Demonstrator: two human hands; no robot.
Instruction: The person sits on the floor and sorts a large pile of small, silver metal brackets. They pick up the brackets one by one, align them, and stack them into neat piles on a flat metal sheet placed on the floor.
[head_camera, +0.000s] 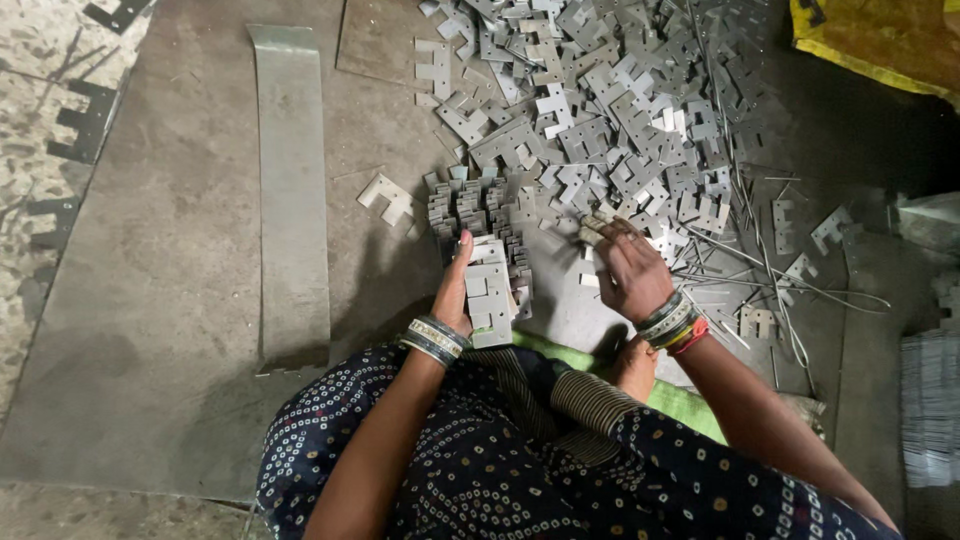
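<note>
My left hand (455, 292) holds a stack of flat grey notched metal plates (490, 290), thumb up along its left side. Beyond that stack, several more plates (470, 208) stand on edge in a neat row. My right hand (625, 265) reaches forward with fingers curled on loose plates at the near edge of a big pile of the same plates (600, 110). Both wrists wear bangles.
A long metal strip (292, 190) lies on the grey sheet floor to the left. One loose plate (388, 197) lies apart. Thin wire rods (760, 270) lie at the right, a yellow sack (880, 40) at the top right, stacked sheets (928, 400) at the right edge.
</note>
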